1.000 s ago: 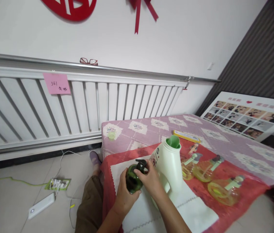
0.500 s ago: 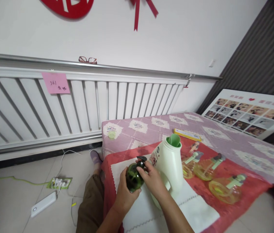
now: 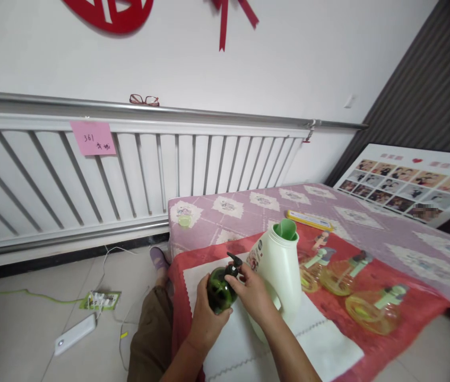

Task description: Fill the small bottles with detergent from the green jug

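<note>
My left hand (image 3: pixel 208 318) is wrapped around a dark green pump bottle (image 3: pixel 219 290), tilted a little above the white cloth (image 3: pixel 233 347). At its neck, the fingers of my right hand (image 3: pixel 253 291) are closed on the black pump head (image 3: pixel 233 265), whose nozzle points up and left. Just beyond my right hand stands a large pale green jug (image 3: pixel 283 265) with its mouth uncovered and a green spout (image 3: pixel 287 229) inside. My right forearm covers part of the jug's lower body.
Several yellow spray bottles, one in front (image 3: pixel 374 313), lie on the red cloth (image 3: pixel 416 318) at right. A yellow box (image 3: pixel 309 220) and a small pale green cap (image 3: pixel 184 220) rest on the patterned bedcover (image 3: pixel 244 223). A power strip (image 3: pixel 101 301) with cables lies on the floor at left.
The pump head's nozzle has turned slightly in my right fingers. My left hand keeps the bottle in nearly the same place. The view has shifted a little.
</note>
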Demonstrator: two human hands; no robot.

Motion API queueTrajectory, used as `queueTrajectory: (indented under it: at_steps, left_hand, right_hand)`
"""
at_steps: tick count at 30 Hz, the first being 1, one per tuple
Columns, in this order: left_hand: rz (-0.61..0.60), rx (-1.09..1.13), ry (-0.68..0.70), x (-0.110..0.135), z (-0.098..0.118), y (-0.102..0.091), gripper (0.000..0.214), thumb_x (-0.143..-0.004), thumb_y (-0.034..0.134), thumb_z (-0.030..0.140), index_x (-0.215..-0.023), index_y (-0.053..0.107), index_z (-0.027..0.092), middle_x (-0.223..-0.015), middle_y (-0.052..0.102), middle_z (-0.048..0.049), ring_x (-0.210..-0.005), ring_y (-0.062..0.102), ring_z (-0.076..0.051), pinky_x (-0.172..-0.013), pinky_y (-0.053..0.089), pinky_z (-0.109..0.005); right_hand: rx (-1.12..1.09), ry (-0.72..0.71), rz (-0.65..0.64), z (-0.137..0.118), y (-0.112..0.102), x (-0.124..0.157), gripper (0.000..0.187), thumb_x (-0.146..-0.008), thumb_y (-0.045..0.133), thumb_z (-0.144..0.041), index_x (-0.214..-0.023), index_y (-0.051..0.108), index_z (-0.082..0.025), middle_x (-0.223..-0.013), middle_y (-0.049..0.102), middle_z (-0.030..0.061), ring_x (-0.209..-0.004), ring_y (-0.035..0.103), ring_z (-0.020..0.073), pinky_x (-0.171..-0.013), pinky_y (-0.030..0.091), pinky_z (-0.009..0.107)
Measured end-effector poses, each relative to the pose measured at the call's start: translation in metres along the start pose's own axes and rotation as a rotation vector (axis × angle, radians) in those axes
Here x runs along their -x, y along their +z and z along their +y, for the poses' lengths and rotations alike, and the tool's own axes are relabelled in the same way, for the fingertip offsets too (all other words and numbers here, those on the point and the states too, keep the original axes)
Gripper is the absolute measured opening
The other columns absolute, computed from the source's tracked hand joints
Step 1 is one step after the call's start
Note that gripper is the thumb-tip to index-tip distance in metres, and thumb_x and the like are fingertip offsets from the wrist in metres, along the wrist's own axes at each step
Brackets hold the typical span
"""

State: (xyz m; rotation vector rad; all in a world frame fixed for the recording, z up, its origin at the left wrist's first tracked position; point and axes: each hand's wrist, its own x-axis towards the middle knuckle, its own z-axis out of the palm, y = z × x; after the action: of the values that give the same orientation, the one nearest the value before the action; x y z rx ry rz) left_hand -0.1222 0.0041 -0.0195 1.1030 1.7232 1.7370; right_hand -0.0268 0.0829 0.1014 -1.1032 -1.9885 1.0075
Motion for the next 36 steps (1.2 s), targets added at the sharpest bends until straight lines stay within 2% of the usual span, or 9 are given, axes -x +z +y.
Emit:
queueTrajectory:
  at_steps: [8,14,16,19,22,24,28,32,36]
  left_hand:
    - [-0.004,0.005,0.006,0.0,0.0,0.0,0.089,-0.058,0.068,0.008,-0.136,0.029,0.022,-0.139,0.044,-0.0122,-0.128,0.045,-0.029,-0.108,0.036,-0.045]
    - [0.012,0.025,0.027,-0.001,-0.001,0.0,0.09,-0.057,0.069,0.008,-0.136,0.029,0.022,-0.139,0.045,-0.0127,-0.127,0.046,-0.029,-0.106,0.038,-0.044]
    - [0.017,0.023,0.021,-0.001,0.0,0.0,0.09,-0.057,0.07,0.009,-0.137,0.029,0.022,-0.14,0.045,-0.0131,-0.127,0.047,-0.029,-0.106,0.039,-0.044]
    - [0.024,0.016,0.013,-0.001,0.0,0.0,0.09,-0.057,0.07,0.009,-0.137,0.028,0.021,-0.14,0.045,-0.0132,-0.127,0.047,-0.029,-0.106,0.039,-0.043]
    - [0.024,0.008,0.008,0.0,0.0,0.0,0.09,-0.057,0.069,0.008,-0.137,0.029,0.021,-0.139,0.046,-0.0135,-0.126,0.048,-0.029,-0.106,0.039,-0.044]
    - [0.021,-0.002,0.013,0.0,-0.001,0.0,0.09,-0.058,0.069,0.009,-0.137,0.028,0.021,-0.139,0.046,-0.0138,-0.126,0.048,-0.029,-0.106,0.039,-0.044]
    - [0.028,-0.006,0.021,0.0,-0.001,0.0,0.09,-0.058,0.07,0.01,-0.137,0.028,0.021,-0.139,0.045,-0.0139,-0.126,0.047,-0.029,-0.106,0.039,-0.045]
    - [0.0,0.001,-0.004,-0.001,0.001,-0.001,0.09,-0.06,0.069,0.01,-0.138,0.026,0.021,-0.142,0.042,-0.0138,-0.129,0.044,-0.028,-0.108,0.037,-0.044]
    - [-0.001,0.022,-0.02,-0.001,0.002,-0.001,0.09,-0.06,0.069,0.01,-0.138,0.026,0.022,-0.142,0.041,-0.0139,-0.129,0.044,-0.028,-0.108,0.037,-0.044]
  right_hand:
    - [0.013,0.063,0.093,0.005,0.012,0.0,0.026,-0.066,0.067,-0.038,-0.085,0.057,-0.023,-0.082,0.069,0.0031,-0.082,0.066,0.0245,-0.072,0.05,0.036]
    - [-0.167,-0.009,0.025,0.005,0.012,0.006,0.052,-0.07,0.065,-0.035,-0.119,0.052,-0.023,-0.112,0.065,0.0057,-0.1,0.063,0.0229,-0.085,0.05,0.036]
    - [-0.242,-0.029,-0.024,0.006,0.011,0.008,0.045,-0.076,0.06,-0.036,-0.118,0.054,-0.023,-0.111,0.066,0.005,-0.1,0.063,0.0221,-0.087,0.05,0.036]
    - [-0.262,-0.005,-0.052,0.008,0.013,0.007,0.028,-0.079,0.056,-0.037,-0.102,0.06,-0.023,-0.096,0.069,0.0028,-0.085,0.065,0.0208,-0.079,0.052,0.035]
    - [-0.234,0.033,0.015,0.009,0.018,0.004,0.021,-0.074,0.062,-0.036,-0.088,0.056,-0.023,-0.085,0.066,0.001,-0.076,0.063,0.02,-0.073,0.051,0.035]
    - [-0.212,0.05,0.066,0.009,0.02,0.003,0.024,-0.069,0.066,-0.035,-0.085,0.052,-0.023,-0.083,0.063,0.0003,-0.077,0.061,0.0206,-0.075,0.05,0.036]
    - [-0.214,0.033,0.092,0.007,0.021,0.005,0.033,-0.065,0.069,-0.035,-0.09,0.05,-0.024,-0.086,0.061,-0.0004,-0.081,0.061,0.0203,-0.077,0.051,0.035]
    - [-0.293,-0.005,0.021,0.009,0.018,0.009,0.038,-0.075,0.06,-0.037,-0.11,0.054,-0.023,-0.105,0.065,0.0042,-0.098,0.063,0.0218,-0.089,0.05,0.036]
    - [-0.301,0.037,0.027,0.013,0.02,0.009,0.034,-0.076,0.06,-0.038,-0.105,0.059,-0.022,-0.102,0.069,0.0055,-0.094,0.066,0.0233,-0.087,0.052,0.037]
